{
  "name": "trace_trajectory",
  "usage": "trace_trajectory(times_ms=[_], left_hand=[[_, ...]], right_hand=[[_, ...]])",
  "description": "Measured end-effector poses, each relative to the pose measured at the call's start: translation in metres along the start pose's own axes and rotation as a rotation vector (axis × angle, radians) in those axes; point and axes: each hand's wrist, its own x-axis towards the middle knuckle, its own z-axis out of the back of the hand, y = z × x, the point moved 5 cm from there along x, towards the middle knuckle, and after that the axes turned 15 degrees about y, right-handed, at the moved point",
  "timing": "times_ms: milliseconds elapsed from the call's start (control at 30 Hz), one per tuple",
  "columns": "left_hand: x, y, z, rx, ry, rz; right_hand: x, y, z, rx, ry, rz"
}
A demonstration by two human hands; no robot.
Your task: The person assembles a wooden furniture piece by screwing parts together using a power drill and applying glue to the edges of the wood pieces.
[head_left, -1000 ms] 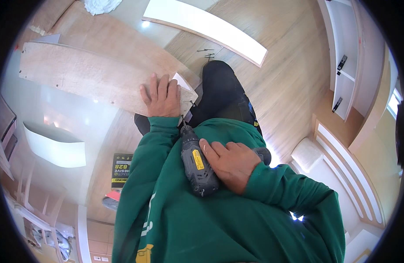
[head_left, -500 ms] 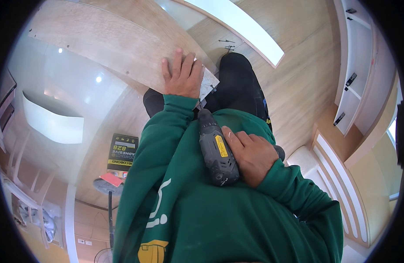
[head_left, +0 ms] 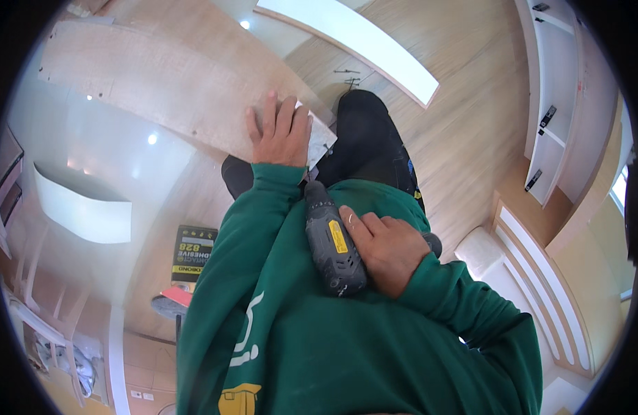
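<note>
Pale wood, tan and lightly scuffed: I see a long, flat board (head_left: 160, 86) stretching from the dark-trousered legs (head_left: 367, 138) toward the far left, small dark marks (head_left: 101, 95) dotting its near edge. My left hand (head_left: 280, 138) lies flat on its right end, fingers slightly spread. My right hand (head_left: 392, 252) grips a dark grey drill (head_left: 324, 256), its nose close to that end; I cannot tell whether they touch.

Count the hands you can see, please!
2. The left hand rests flat on the pale wooden board, and the right hand is wrapped around the dark drill. I can't see any others.
</note>
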Motion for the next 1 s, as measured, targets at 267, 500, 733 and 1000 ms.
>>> trace_trajectory(times_ms=[267, 500, 733, 1000], left_hand=[[0.0, 0.0003, -0.0022, 0.046, 0.011, -0.002], [0.002, -0.001, -0.003, 0.039, 0.026, 0.006], [-0.0014, 0.0004, -0.0028, 0.023, 0.003, -0.001], [-0.0022, -0.0006, -0.0035, 0.01, -0.019, -0.008]], right_hand=[[0.0036, -0.0038, 0.0026, 0.017, -0.015, 0.031], [0.0048, -0.009, 0.0044, 0.053, -0.042, 0.018], [0.0102, -0.007, 0.005, 0.057, -0.091, 0.0], [0.0111, -0.0036, 0.0029, 0.001, -0.083, -0.016]])
